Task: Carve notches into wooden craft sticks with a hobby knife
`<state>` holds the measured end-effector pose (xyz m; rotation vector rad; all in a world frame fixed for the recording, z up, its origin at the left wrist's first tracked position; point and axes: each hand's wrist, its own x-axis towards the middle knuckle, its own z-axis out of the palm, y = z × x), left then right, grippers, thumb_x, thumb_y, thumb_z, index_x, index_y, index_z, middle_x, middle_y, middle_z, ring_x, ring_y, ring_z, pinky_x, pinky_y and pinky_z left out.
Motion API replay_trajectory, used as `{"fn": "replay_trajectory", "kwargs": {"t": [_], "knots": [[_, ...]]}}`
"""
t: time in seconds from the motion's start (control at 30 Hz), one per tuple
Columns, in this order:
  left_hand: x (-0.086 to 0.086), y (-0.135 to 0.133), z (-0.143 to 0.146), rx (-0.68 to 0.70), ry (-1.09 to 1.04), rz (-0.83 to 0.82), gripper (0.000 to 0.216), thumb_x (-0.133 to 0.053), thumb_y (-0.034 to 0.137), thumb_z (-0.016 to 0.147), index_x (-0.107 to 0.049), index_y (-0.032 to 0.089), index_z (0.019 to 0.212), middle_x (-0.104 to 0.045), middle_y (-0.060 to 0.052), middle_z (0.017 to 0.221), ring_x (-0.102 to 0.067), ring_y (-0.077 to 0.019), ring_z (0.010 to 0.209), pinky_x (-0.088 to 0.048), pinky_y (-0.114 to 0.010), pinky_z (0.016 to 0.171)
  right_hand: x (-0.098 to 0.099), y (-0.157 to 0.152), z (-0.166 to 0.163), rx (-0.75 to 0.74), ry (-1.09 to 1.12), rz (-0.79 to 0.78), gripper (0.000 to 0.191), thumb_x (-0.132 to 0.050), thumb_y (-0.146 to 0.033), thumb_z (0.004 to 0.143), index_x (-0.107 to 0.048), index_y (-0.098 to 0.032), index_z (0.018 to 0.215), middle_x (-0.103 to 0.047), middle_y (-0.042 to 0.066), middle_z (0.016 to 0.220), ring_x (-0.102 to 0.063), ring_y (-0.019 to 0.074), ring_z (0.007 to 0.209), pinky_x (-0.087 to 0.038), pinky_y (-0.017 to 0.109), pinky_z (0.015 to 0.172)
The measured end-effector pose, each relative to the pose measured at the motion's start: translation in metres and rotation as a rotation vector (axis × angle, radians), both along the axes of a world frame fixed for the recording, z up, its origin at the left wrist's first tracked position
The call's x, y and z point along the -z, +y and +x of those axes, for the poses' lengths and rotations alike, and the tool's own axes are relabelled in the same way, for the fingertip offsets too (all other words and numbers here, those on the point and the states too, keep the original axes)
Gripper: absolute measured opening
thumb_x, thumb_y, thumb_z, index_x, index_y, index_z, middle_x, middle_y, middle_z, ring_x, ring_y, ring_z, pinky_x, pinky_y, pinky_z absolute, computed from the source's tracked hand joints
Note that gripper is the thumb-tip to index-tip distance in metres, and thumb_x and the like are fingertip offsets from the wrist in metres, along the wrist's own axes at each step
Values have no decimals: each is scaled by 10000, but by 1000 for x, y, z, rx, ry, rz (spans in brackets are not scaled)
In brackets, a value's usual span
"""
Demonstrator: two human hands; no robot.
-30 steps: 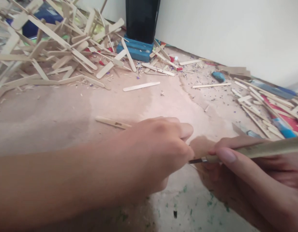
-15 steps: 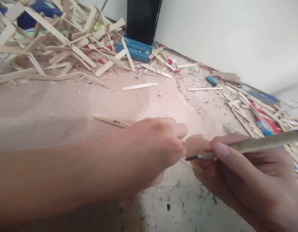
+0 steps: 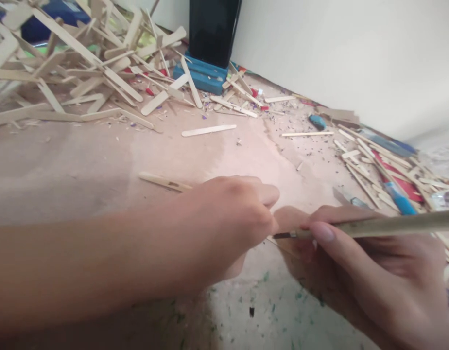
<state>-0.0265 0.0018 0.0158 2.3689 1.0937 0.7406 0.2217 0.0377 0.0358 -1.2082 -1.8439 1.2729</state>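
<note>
My left hand (image 3: pixel 239 214) is closed in a fist low over the table, with a thin strip of pale wood (image 3: pixel 284 247) poking out at its right side. What its fingers pinch is mostly hidden behind the knuckles. A marked craft stick (image 3: pixel 162 181) sticks out to the left from behind the same hand. My right hand (image 3: pixel 370 277) holds a slim tool (image 3: pixel 385 226) with a pale wooden handle like a pen. Its short dark tip (image 3: pixel 283 235) points left, right beside my left fist; I cannot tell whether it is a blade or bristles.
A large heap of craft sticks (image 3: pixel 89 73) lies back left, beside a black upright object (image 3: pixel 213 31) in a blue stand (image 3: pixel 202 78). More sticks (image 3: pixel 366 165) lie at right with a blue-handled tool (image 3: pixel 401 198). One loose stick (image 3: pixel 209 131) and a small blue lump (image 3: pixel 317 121) lie behind my hands.
My right hand has shifted slightly left, bringing the dark tip closer to my left fist. The tool's rear end has swung lower. My left hand keeps its grip.
</note>
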Motion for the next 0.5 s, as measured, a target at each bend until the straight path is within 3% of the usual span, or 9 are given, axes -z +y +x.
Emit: {"fn": "replay_trajectory", "kwargs": {"t": [0.07,0.13,0.3,0.5], "knots": [[3,-1,1,-10,-29,30,271,-600,-93,785,-661,143,665,-501,6,746,-425,-125,653,-338,-293,577,-2,2,-1,-30,-67,213,221,-843,-326,980,-838,-266,767,-778,13,699,-707,134,559,-568,189,493],[4,-2,2,-22,-36,38,312,-570,-76,879,-672,143,682,-490,-1,744,-422,-134,663,-314,-309,585,-4,3,-3,-38,-69,317,279,-816,-275,986,-799,-250,709,-772,-4,679,-698,110,558,-565,164,522],[5,-1,1,-30,-39,-2,413,-492,2,1055,-716,158,745,-463,1,746,-439,-141,664,-308,-319,590,-6,4,-6,-121,-57,400,248,-738,-178,1008,-783,-245,773,-755,-32,663,-670,92,537,-535,150,503],[7,0,-1,-23,-35,-3,358,-510,5,1039,-717,183,808,-460,11,756,-457,-144,671,-323,-313,596,-6,2,-1,-244,-59,443,205,-681,-126,1046,-755,-256,906,-810,-63,812,-731,62,652,-575,111,604]]}}
